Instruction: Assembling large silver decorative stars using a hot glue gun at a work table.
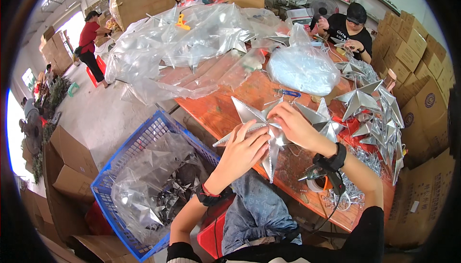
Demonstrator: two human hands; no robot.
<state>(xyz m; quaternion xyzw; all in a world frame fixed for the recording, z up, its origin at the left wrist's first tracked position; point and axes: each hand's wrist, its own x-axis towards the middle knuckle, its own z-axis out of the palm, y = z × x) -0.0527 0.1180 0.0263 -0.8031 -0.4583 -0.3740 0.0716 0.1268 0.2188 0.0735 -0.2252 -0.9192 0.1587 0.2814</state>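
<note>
A large silver star ornament (272, 157) with beaded trim along its ridges is held in front of me, over the near edge of the table. My left hand (244, 150) grips it from the left, fingers laid across a face close to the middle. The fingers of my right hand (294, 122) are bent together at the star's centre, near its upper arm; whether a small piece is between them I cannot make out. Just beyond lies another silver star (317, 117). A glue gun (331, 174) with a dark cable rests by my right wrist, beside a tape roll (315, 184).
More silver stars (362, 100) and tinsel (367, 167) pile up on the right of the orange table (206, 111). A blue basket (115, 164) of bagged stars stands left. Clear plastic (158, 47) covers the far side. A co-worker (353, 32) sits across; cartons (408, 42) are stacked right.
</note>
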